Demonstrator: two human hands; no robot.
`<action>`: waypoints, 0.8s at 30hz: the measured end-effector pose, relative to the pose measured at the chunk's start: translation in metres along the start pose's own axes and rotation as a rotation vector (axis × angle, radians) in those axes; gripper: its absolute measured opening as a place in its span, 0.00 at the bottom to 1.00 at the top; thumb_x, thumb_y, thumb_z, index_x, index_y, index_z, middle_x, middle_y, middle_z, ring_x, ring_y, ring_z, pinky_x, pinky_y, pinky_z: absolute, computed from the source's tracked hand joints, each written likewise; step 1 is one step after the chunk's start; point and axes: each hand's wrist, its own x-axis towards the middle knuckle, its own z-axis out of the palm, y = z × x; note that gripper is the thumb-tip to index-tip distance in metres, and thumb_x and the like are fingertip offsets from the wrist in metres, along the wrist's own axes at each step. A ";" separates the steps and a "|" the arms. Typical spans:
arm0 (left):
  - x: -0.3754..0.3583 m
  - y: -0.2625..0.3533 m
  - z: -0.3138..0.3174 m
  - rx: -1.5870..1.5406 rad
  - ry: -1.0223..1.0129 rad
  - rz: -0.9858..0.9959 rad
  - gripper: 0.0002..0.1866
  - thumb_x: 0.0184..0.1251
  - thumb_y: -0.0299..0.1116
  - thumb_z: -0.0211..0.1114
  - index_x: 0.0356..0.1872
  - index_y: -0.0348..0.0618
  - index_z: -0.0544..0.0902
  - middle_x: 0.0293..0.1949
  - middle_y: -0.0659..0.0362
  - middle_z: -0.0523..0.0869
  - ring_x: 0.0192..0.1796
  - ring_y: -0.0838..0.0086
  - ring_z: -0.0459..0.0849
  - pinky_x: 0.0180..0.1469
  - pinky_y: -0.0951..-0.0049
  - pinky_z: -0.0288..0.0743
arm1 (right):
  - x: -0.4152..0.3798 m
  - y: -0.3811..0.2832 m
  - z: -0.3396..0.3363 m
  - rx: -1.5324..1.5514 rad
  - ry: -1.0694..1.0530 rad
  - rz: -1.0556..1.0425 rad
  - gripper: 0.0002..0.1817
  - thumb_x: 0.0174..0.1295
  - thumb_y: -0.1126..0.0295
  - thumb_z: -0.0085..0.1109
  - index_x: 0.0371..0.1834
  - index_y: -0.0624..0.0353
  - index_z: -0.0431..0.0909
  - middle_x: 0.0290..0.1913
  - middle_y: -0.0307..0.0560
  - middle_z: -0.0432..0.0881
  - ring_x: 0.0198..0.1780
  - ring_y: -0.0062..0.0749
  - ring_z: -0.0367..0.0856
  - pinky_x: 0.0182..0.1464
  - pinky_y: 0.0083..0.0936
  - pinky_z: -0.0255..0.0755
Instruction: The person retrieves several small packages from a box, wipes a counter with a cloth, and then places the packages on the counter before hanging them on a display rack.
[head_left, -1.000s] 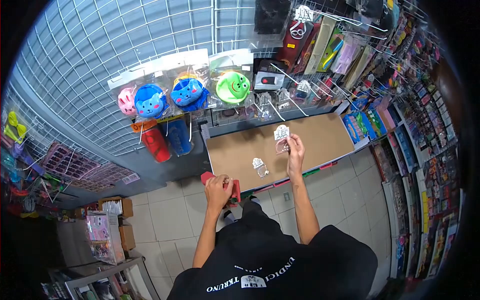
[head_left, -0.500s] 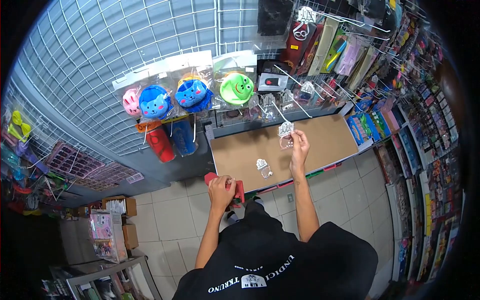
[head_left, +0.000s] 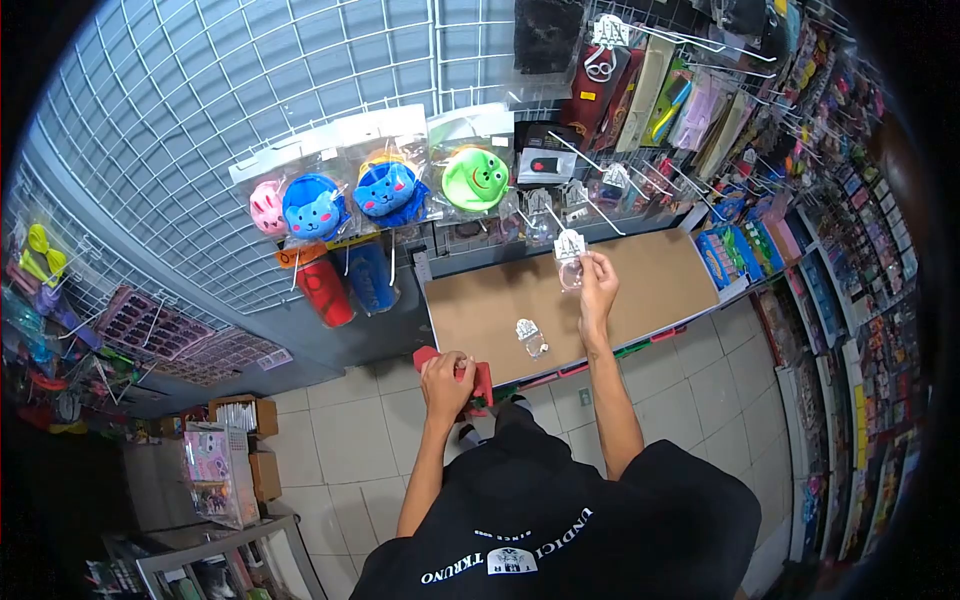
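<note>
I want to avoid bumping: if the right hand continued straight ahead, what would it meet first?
Beyond its packet, the right hand would probably meet a white hook, though depth is unclear.

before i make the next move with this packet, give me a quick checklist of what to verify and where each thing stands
1. Right hand has hold of the carded packet: ok, pinched near its side.
2. Packet's white card is uppermost, by a hook: ok.
3. Card threaded on that hook: cannot tell, too small to see.
4. Second packet lies on the brown shelf, apart from both hands: ok.
5. Left hand firmly gripping the red object: cannot tell; it is on it, but grip or rest is unclear.
</note>
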 end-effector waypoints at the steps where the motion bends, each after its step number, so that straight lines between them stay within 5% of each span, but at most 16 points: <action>1: 0.001 0.000 0.000 -0.001 -0.001 0.001 0.07 0.60 0.35 0.68 0.28 0.43 0.83 0.25 0.58 0.85 0.32 0.61 0.81 0.43 0.62 0.69 | 0.007 0.005 0.004 -0.016 -0.008 -0.004 0.05 0.67 0.73 0.58 0.41 0.64 0.77 0.33 0.38 0.83 0.33 0.14 0.78 0.33 0.12 0.69; 6: 0.000 0.000 -0.001 0.007 -0.010 -0.001 0.08 0.60 0.35 0.67 0.27 0.43 0.83 0.25 0.58 0.85 0.32 0.61 0.81 0.43 0.61 0.69 | 0.065 0.058 0.025 -0.216 -0.082 -0.149 0.06 0.67 0.71 0.58 0.40 0.61 0.78 0.32 0.40 0.84 0.31 0.16 0.78 0.30 0.17 0.69; 9: 0.000 -0.002 0.001 0.007 -0.001 0.004 0.08 0.59 0.35 0.68 0.27 0.43 0.82 0.25 0.58 0.84 0.32 0.61 0.80 0.43 0.62 0.70 | 0.086 0.058 0.047 -0.492 0.005 -0.019 0.09 0.65 0.65 0.63 0.38 0.60 0.80 0.33 0.37 0.84 0.29 0.13 0.75 0.30 0.19 0.68; 13: -0.001 -0.004 0.001 -0.011 0.019 0.011 0.08 0.59 0.35 0.68 0.28 0.42 0.82 0.26 0.58 0.84 0.33 0.61 0.80 0.43 0.62 0.70 | 0.096 0.064 0.050 -0.675 0.080 -0.065 0.14 0.60 0.58 0.62 0.37 0.57 0.84 0.38 0.52 0.86 0.43 0.48 0.82 0.48 0.37 0.73; 15: -0.001 -0.004 0.001 0.005 0.029 0.015 0.08 0.59 0.35 0.68 0.28 0.42 0.82 0.27 0.57 0.84 0.33 0.61 0.80 0.43 0.61 0.70 | 0.093 0.077 0.034 -0.647 0.082 -0.242 0.13 0.61 0.59 0.59 0.38 0.56 0.84 0.41 0.52 0.84 0.49 0.46 0.80 0.54 0.35 0.69; 18: -0.001 -0.006 0.002 -0.001 0.031 0.008 0.08 0.59 0.34 0.68 0.27 0.42 0.82 0.26 0.57 0.84 0.33 0.60 0.80 0.43 0.61 0.70 | 0.069 0.096 0.000 -0.619 0.008 -0.064 0.15 0.61 0.60 0.58 0.43 0.58 0.83 0.44 0.53 0.84 0.51 0.47 0.80 0.54 0.37 0.70; 24: -0.002 -0.004 0.003 -0.015 0.045 -0.002 0.08 0.59 0.34 0.68 0.26 0.42 0.81 0.25 0.58 0.83 0.32 0.60 0.80 0.42 0.61 0.69 | -0.014 0.139 -0.078 -1.230 -0.493 0.265 0.27 0.53 0.50 0.66 0.50 0.58 0.79 0.51 0.55 0.81 0.56 0.49 0.78 0.57 0.41 0.71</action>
